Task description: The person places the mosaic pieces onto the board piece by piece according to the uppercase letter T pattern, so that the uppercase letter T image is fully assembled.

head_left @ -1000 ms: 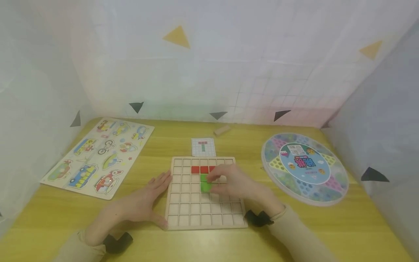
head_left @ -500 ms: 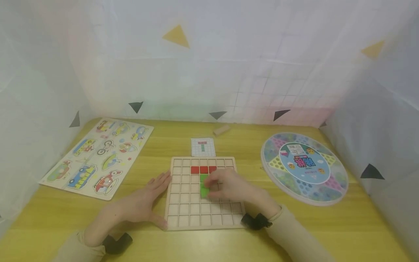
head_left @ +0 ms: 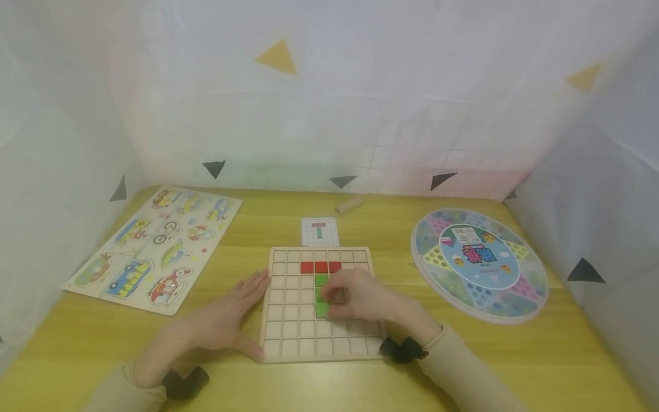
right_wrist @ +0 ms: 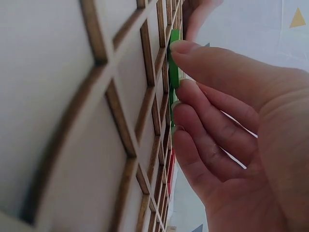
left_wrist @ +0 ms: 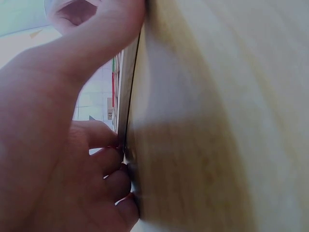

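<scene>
A wooden grid board (head_left: 290, 329) lies on the table. Its upper part holds a row of red tiles (head_left: 306, 267), with a column of green tiles (head_left: 321, 280) below the middle one. My right hand (head_left: 364, 294) pinches the lowest green tile (head_left: 322, 310) between thumb and fingers. In the right wrist view this green tile (right_wrist: 174, 58) sticks up from the grid, with the thumb on one end. My left hand (head_left: 221, 323) rests along the board's left edge, fingers spread and thumb at the lower left corner. My right fingers partly hide the green column.
Just behind the board lies a card (head_left: 320, 232) printed with a red and green T shape. A small wooden block (head_left: 349, 205) sits beyond it. A vehicle picture puzzle (head_left: 154, 246) lies at left, a round game board (head_left: 480, 266) at right.
My right hand has moved slightly toward me down the board, and the lowest green tile has come down with it. The left hand has stayed in place.
</scene>
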`<state>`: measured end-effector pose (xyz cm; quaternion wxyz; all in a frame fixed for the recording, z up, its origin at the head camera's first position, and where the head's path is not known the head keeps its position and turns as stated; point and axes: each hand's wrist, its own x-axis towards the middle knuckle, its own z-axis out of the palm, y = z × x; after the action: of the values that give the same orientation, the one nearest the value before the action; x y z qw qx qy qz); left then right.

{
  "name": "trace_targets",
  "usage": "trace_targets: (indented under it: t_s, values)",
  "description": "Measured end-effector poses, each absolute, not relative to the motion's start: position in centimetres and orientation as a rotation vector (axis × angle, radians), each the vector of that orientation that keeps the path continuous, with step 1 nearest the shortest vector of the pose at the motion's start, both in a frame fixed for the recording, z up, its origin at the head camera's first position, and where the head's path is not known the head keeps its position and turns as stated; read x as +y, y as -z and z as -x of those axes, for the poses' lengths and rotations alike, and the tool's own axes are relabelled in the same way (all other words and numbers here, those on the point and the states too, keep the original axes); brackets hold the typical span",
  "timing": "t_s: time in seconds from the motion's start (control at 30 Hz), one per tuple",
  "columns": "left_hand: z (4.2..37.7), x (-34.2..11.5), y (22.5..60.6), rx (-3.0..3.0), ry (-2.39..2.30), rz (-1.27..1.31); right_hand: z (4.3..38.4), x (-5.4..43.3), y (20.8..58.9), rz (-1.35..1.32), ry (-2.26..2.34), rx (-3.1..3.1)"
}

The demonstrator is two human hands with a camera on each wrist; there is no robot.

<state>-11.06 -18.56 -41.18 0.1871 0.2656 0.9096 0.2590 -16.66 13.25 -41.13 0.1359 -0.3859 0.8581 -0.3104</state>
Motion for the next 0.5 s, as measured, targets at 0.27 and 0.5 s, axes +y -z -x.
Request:
trace_targets:
  t_s: [0.27, 0.5]
  values:
    - [11.07, -18.55, 41.3, 2.558, -0.735, -0.761, 16.48, 13.18, 40.93, 1.134, 0.885, 2.498]
    - [11.1, -18.59, 41.37, 2.567, -0.723, -0.76, 16.32, 13.02, 40.69, 1.117, 0.865, 2.52]
